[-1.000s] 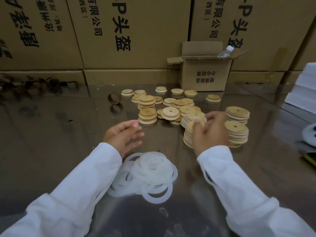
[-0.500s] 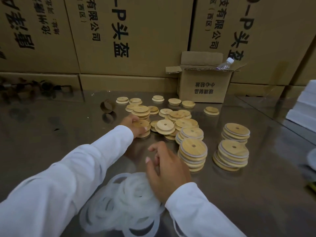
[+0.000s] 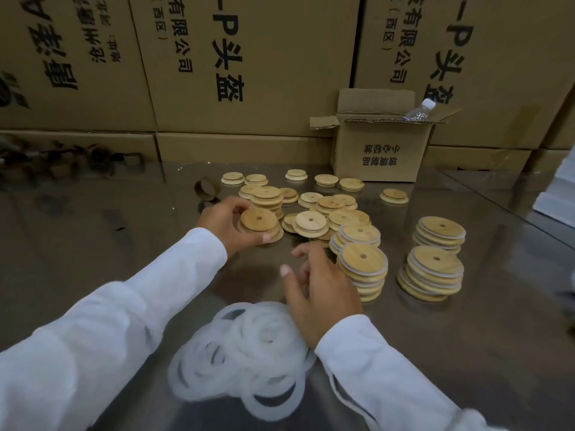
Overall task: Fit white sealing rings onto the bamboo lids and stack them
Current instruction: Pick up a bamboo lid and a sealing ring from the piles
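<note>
My left hand (image 3: 228,227) grips a bamboo lid (image 3: 259,219) with a centre hole, tilted up off a short stack (image 3: 273,236) of bare lids. My right hand (image 3: 317,290) hovers with loosely curled fingers over the far edge of a pile of white sealing rings (image 3: 242,349) near the front of the table; whether it touches a ring is unclear. Loose bare lids (image 3: 311,223) lie scattered in the middle. Stacks of lids fitted with rings stand to the right: one (image 3: 364,272) beside my right hand, two more (image 3: 434,272) (image 3: 440,233) farther right.
The shiny metal table (image 3: 124,244) is backed by a wall of large printed cartons (image 3: 249,63). A small open carton (image 3: 378,150) with a plastic bottle (image 3: 420,111) stands at the back. A brown tape roll (image 3: 207,188) lies left of the lids. White stacked material (image 3: 557,194) sits far right.
My left hand reached forward to the short stack and lifted its top lid. My right hand left the ringed stack and drew back to the ring pile.
</note>
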The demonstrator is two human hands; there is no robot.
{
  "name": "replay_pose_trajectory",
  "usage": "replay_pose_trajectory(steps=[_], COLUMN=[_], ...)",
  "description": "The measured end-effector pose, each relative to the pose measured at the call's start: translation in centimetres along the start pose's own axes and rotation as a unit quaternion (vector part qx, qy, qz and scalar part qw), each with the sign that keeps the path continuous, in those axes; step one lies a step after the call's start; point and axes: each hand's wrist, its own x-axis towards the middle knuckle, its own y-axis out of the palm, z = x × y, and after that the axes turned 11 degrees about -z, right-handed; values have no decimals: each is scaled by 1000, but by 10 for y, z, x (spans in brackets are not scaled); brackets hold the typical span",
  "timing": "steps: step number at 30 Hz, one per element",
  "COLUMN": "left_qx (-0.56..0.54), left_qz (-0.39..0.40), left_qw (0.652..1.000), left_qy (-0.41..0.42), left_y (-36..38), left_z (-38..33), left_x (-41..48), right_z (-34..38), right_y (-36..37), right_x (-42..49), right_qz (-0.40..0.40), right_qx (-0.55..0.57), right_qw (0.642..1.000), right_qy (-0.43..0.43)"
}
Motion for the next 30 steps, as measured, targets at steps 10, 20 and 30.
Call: replay_pose_trajectory(steps=[10, 20, 30], left_qx=[-43, -360, -412], left_qz=[27, 99, 65], left_qw=[974, 921, 875], left_qy=[220, -111, -246], left_y=[-52, -43, -47], left_z=[-27, -10, 3], left_x=[-95, -94, -84], right_z=[19, 21, 3], right_y=[-2, -4, -12], right_x=[-6, -5, -8], right_qz=[51, 57, 167], right_qx=[316, 343, 65], right_qw=[929, 927, 984], right_qy=[187, 141, -3])
